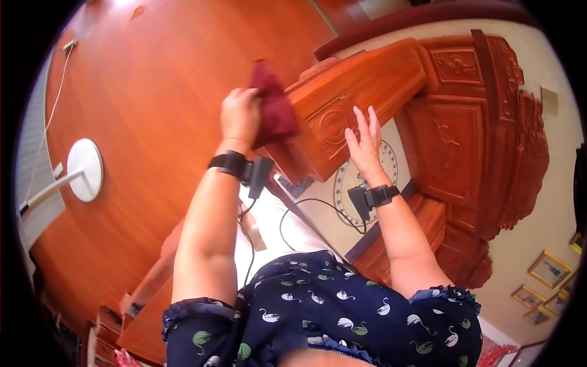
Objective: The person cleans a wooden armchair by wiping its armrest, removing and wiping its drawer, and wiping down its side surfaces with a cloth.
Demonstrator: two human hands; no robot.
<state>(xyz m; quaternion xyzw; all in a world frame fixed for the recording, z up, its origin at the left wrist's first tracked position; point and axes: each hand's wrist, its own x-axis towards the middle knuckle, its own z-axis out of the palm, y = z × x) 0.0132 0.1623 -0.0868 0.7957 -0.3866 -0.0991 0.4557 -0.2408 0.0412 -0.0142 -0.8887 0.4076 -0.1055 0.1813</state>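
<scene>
My left hand [240, 116] is closed around a dark red cloth [276, 113], which hangs against the end of a carved reddish-wood furniture piece [361, 82]. Blur softens the cloth's outline. My right hand [365, 144] is open with fingers spread and holds nothing. It is in front of the same furniture piece, to the right of a round carved medallion [334, 126]; whether it touches the wood I cannot tell. Each wrist wears a black strap with a small box and a cable.
A broad glossy wooden surface [153, 92] spans the left, with a white lamp [85, 170] at its far left. On the right stands a carved wooden seat [452, 140]. Pale floor tiles with a star-ringed pattern [343, 189] show below. Framed pictures [549, 269] hang at lower right.
</scene>
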